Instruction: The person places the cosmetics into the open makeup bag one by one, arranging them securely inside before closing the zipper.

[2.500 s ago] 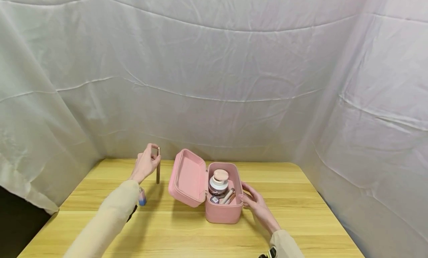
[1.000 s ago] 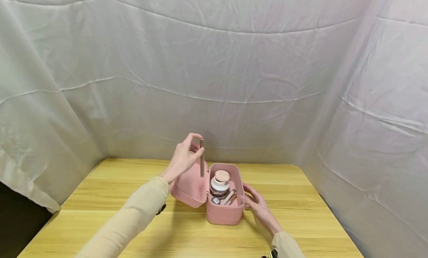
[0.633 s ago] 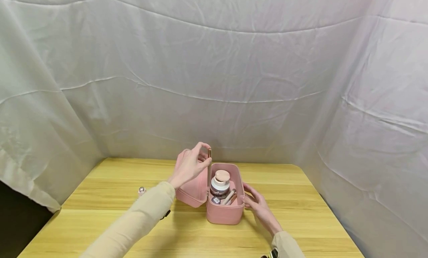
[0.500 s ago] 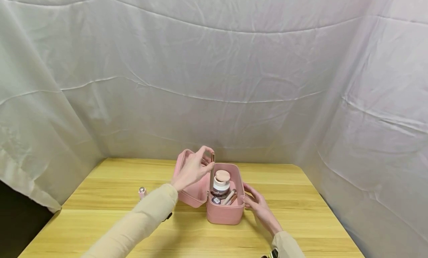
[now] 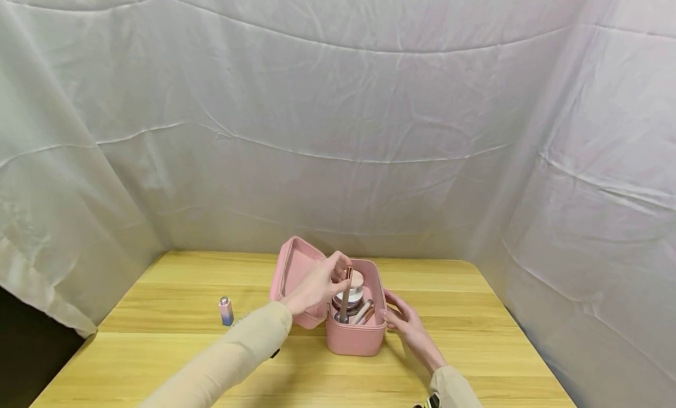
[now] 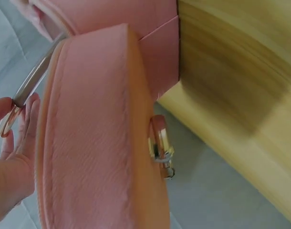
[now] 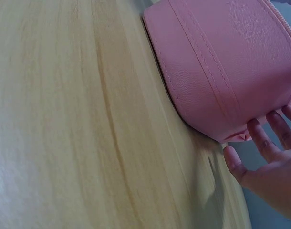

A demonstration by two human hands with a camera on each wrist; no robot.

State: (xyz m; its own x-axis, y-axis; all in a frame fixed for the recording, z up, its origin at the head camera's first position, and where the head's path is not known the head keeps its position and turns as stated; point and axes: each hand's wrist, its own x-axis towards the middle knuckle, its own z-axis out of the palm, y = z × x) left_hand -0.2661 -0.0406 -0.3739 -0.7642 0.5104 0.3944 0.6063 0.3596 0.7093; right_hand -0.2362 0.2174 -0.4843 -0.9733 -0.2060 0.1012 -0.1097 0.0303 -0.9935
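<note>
The slim tube (image 5: 345,296) leans slightly from upright, its lower end in the opening of the pink case (image 5: 355,340) (whether it touches anything inside, I cannot tell). The left hand (image 5: 319,285) has its grip clamped on the tube's shiny upper end, thumb against fingers. The right hand (image 5: 409,329) touches the case's outer wall, its fingers apart. Behind the tube sits a jar (image 5: 357,294), partly hidden. The lid (image 5: 301,261) hangs open leftward; a pink-and-blue bottle (image 5: 226,312) stands on the desk (image 5: 433,314), well apart.
</note>
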